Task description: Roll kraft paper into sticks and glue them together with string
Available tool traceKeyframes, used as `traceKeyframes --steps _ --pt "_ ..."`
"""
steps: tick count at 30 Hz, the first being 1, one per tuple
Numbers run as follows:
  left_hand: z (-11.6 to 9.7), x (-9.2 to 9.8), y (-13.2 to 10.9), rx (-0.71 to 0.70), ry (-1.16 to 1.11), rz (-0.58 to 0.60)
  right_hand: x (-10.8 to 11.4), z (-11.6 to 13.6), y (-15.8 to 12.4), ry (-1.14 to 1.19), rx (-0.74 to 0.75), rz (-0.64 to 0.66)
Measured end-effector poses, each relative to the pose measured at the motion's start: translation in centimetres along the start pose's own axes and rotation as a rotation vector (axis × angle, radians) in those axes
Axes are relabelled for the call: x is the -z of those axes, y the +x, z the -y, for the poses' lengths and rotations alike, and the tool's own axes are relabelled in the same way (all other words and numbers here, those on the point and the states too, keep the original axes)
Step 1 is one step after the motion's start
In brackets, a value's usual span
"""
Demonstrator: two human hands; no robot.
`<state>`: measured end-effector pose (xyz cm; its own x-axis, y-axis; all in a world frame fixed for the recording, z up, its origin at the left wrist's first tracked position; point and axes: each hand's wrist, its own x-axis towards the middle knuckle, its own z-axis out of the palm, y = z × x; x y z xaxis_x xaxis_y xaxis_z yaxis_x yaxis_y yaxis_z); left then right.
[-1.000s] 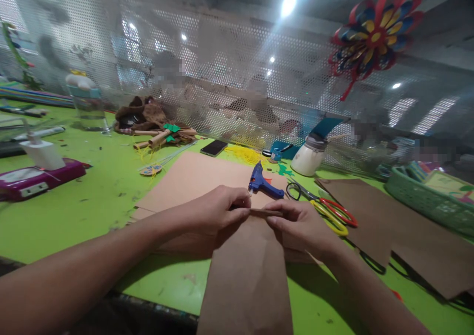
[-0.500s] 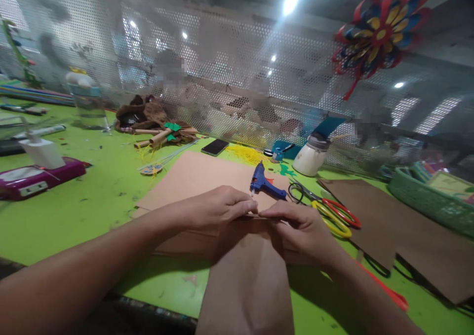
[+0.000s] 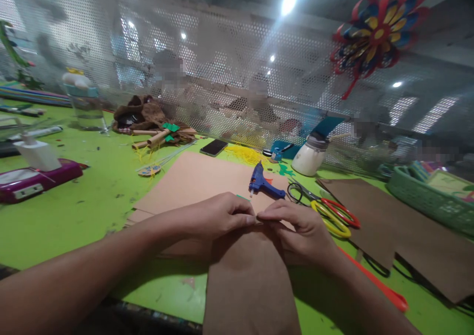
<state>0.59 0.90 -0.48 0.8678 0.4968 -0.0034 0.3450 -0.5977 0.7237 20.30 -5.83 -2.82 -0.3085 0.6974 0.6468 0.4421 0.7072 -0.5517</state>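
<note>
Brown paper (image 3: 252,285), folded at its far edge, is held between a person's two bare hands over a bright green table (image 3: 92,202) at a craft workspace. With the hands as the clock's centre and twelve o'clock pointing away from the person, the sheet runs toward six o'clock, its near end cut off by the frame. The left hand (image 3: 222,216) pinches the folded edge narrowly between thumb and curled fingers; the right hand (image 3: 298,224) grips the same edge just beside it, fingertips nearly meeting the left thumb.

A stack of tan sheets (image 3: 200,172) lies beneath the hands and spreads toward ten and eleven o'clock. On it, at twelve, rests a blue glue gun (image 3: 261,179). Scissors (image 3: 333,216) with yellow and red handles lie between two and three o'clock, near the right hand, partly over darker brown sheets (image 3: 370,211) at three. A green basket (image 3: 425,202) stands beyond these, while a white jar (image 3: 310,158) sits between one and two.

Yellow strands (image 3: 246,153) are scattered at twelve, beside a phone (image 3: 214,147) at eleven. Rolled paper sticks (image 3: 159,136) lie at ten; a purple power strip (image 3: 48,181) bearing a white charger (image 3: 39,155) sits at nine.
</note>
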Motion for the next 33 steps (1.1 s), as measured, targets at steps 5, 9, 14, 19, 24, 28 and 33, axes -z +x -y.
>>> traceKeyframes --steps 5,9,14,19,24,28,33 --pt "0.0 0.1 -0.1 0.006 0.005 -0.023 1.2 0.3 -0.2 0.113 -0.213 0.125" --pt "-0.7 0.0 -0.4 0.015 0.084 -0.075 2.0 0.4 -0.3 0.253 -0.503 0.239" --pt "-1.5 -0.5 -1.1 -0.026 0.25 -0.146 1.9 0.6 0.1 0.109 -0.599 0.283" --pt "-1.1 -0.8 -1.1 -0.105 0.358 -0.203 1.8 0.4 0.2 0.016 -0.515 0.228" --pt "-1.2 -0.8 -1.0 -0.114 0.385 -0.213 2.1 0.4 0.2 -0.119 -0.291 0.218" --pt "-1.2 -0.8 -1.0 -0.127 0.395 -0.242 2.2 0.4 0.1 -0.172 -0.17 0.186" --pt "-1.7 -0.4 -1.1 -0.036 0.393 -0.236 2.3 0.2 0.0 -0.189 -0.096 0.166"
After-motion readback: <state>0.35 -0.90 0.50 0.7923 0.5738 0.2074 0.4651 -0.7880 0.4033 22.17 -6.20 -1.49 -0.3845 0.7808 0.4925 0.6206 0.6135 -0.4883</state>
